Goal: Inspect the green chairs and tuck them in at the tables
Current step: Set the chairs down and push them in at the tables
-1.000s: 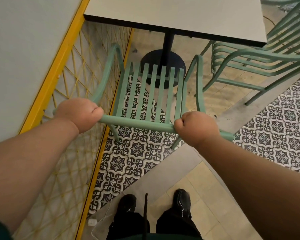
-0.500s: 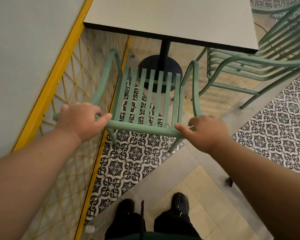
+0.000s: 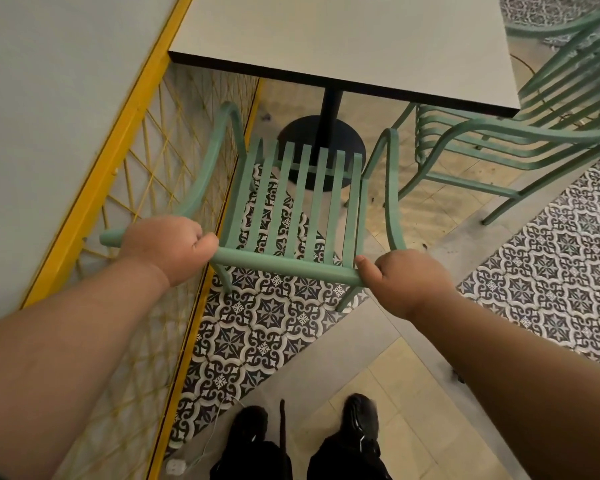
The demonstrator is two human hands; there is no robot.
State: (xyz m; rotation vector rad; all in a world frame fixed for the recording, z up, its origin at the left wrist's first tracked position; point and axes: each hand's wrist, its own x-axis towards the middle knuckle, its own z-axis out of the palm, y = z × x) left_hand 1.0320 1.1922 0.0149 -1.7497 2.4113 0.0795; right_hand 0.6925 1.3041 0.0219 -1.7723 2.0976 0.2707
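Note:
A green slatted metal chair (image 3: 298, 199) stands in front of me, facing a pale square table (image 3: 343, 36) on a black pedestal (image 3: 329, 109). Its seat front lies close to the table's near edge, over the round base. My left hand (image 3: 167, 247) is closed around the left end of the chair's top back rail. My right hand (image 3: 402, 278) is wrapped around the right end of the same rail. A second green chair (image 3: 520, 136) stands at the table's right side.
A yellow-framed partition with yellow mesh (image 3: 146, 188) runs close along the chair's left side. Patterned tiles (image 3: 267, 320) cover the floor under the chair. My black shoes (image 3: 361, 417) stand behind it. A white plug and cable (image 3: 177, 465) lie by the partition.
My hands loosened on the rail half a second ago and have closed on it again. The chair sits slightly nearer the table's pedestal than before.

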